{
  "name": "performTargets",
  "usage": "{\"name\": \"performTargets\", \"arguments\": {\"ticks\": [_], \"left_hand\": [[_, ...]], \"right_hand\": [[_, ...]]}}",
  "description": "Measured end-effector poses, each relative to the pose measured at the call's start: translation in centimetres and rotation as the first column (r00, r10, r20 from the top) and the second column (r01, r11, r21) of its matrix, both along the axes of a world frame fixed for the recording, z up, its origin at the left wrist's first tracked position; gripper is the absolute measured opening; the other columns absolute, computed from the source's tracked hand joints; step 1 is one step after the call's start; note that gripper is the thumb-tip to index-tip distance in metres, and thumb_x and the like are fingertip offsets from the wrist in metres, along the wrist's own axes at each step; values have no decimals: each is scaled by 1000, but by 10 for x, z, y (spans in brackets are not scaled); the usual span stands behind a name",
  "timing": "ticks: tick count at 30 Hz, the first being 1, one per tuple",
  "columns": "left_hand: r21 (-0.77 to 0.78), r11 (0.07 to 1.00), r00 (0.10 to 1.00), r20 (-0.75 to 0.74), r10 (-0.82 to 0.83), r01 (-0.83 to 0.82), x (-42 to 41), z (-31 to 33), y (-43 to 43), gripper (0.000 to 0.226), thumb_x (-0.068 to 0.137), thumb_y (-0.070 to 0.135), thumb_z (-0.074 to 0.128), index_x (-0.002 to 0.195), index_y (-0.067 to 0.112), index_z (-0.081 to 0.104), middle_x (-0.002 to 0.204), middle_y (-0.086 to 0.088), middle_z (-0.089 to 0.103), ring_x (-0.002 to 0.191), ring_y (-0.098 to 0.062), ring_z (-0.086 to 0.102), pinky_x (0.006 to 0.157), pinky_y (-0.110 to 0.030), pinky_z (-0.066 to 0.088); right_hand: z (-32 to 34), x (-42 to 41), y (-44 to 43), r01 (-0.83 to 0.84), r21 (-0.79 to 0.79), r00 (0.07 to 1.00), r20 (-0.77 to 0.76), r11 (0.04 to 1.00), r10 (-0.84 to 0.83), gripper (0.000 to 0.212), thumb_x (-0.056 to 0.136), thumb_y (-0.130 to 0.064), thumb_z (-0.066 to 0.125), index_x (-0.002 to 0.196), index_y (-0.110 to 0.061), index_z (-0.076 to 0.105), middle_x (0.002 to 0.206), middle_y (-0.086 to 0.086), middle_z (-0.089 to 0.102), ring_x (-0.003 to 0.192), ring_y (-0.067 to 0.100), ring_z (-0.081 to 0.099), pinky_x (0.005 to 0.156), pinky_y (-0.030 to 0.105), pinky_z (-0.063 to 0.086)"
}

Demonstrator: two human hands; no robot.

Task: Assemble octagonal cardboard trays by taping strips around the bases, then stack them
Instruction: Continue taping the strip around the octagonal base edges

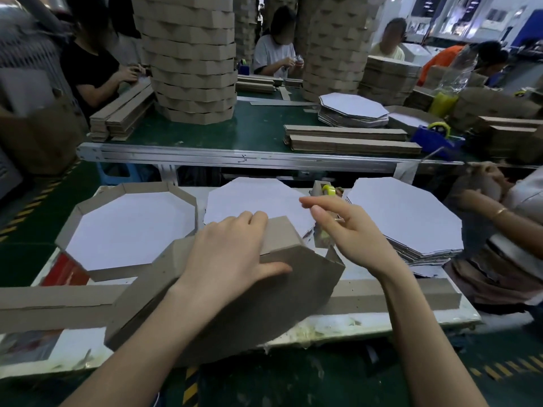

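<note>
A brown octagonal tray (235,306) lies upside down and tilted at the front of the white table. My left hand (232,254) grips its upper rim, fingers curled over the side strip and thumb on the base. My right hand (349,227) hovers just right of the tray's open corner, thumb and forefinger extended and pinching a barely visible piece of clear tape. A small tape dispenser (324,190) with a yellow roll stands behind that hand. A finished tray (129,227) with a white inside rests at the left.
Two piles of flat white octagonal bases (405,218) (252,198) lie on the table (458,315). Long cardboard strips (53,301) run along the front edge. Another person's arm (505,218) works at the right. Tall tray stacks (194,57) and workers fill the green bench behind.
</note>
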State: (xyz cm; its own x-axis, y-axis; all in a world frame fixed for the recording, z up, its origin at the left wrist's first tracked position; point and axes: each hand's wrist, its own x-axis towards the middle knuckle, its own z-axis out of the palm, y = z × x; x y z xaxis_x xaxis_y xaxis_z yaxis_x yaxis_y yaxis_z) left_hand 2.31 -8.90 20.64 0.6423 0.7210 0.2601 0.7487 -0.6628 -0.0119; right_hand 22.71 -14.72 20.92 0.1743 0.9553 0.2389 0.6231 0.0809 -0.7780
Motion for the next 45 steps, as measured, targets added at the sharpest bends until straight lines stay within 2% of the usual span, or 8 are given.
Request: {"name": "performTargets", "arguments": {"ticks": [5, 10, 16, 23, 28, 33, 40, 45], "left_hand": [[-54, 997, 962, 270, -41, 57, -38, 5, 10, 89, 62, 95, 32, 124, 32, 49, 113, 8, 63, 94, -17, 60, 68, -32, 49], [-143, 989, 924, 381, 32, 25, -65, -17, 22, 94, 60, 96, 35, 128, 32, 47, 119, 8, 59, 102, -17, 57, 76, -37, 53], [-262, 963, 854, 513, 87, 59, -100, -41, 28, 80, 58, 95, 43, 120, 44, 46, 104, 34, 46, 93, 2, 48, 71, -22, 45], [-243, 970, 853, 505, 132, -6, -121, -48, 25, 78, 64, 89, 46, 126, 43, 41, 108, 33, 42, 100, -4, 48, 78, -37, 50], [-152, 988, 831, 549, 91, -8, -116, -44, 24, 81, 66, 86, 49, 129, 36, 40, 110, 26, 35, 98, 4, 34, 70, -26, 37], [-168, 986, 824, 559, 96, -1, -121, -50, 28, 77, 68, 86, 47, 125, 35, 42, 107, 26, 37, 96, 5, 36, 67, -21, 37], [-232, 973, 814, 566, 133, 3, -133, -60, 34, 78, 65, 91, 43, 125, 40, 41, 110, 28, 41, 100, 0, 43, 72, -32, 47], [-231, 973, 814, 568, 125, 12, -135, -60, 35, 82, 67, 90, 43, 133, 42, 39, 113, 31, 40, 103, 2, 41, 74, -31, 46]], "right_hand": [[13, -2, 20, -215, -322, 961, 97, 922, 258, 38, 100, -47, 39, 131, -36, 58, 122, -17, 65, 113, -5, 56, 100, 18, 42], [24, -20, 34, -199, -182, 967, 124, 963, 223, 21, 96, -40, 59, 98, -25, 73, 85, -9, 71, 77, 7, 63, 71, 28, 50], [38, -29, 42, -328, -220, 918, 153, 919, 365, 18, 92, -29, 68, 107, -21, 75, 79, -25, 69, 67, 0, 59, 63, 11, 45], [17, -58, 47, -334, -150, 925, 135, 931, 354, 22, 91, -23, 71, 111, -14, 74, 72, -32, 64, 65, -12, 54, 64, 4, 38], [16, -76, 53, -341, -123, 933, 79, 932, 352, 24, 88, -21, 74, 110, -13, 74, 91, -9, 70, 65, 0, 52, 67, 15, 44], [15, -79, 53, -345, -122, 936, 37, 931, 351, 22, 87, -22, 75, 108, -14, 75, 90, -9, 72, 66, -2, 54, 67, 12, 45], [11, -90, 57, -357, -157, 925, 78, 921, 372, 12, 87, -26, 74, 97, -20, 74, 82, -18, 67, 63, -8, 54, 63, 7, 40], [15, -91, 61, -343, -168, 932, 67, 924, 357, 16, 86, -26, 75, 100, -19, 76, 93, -10, 74, 84, 10, 67, 79, 25, 53]]}}
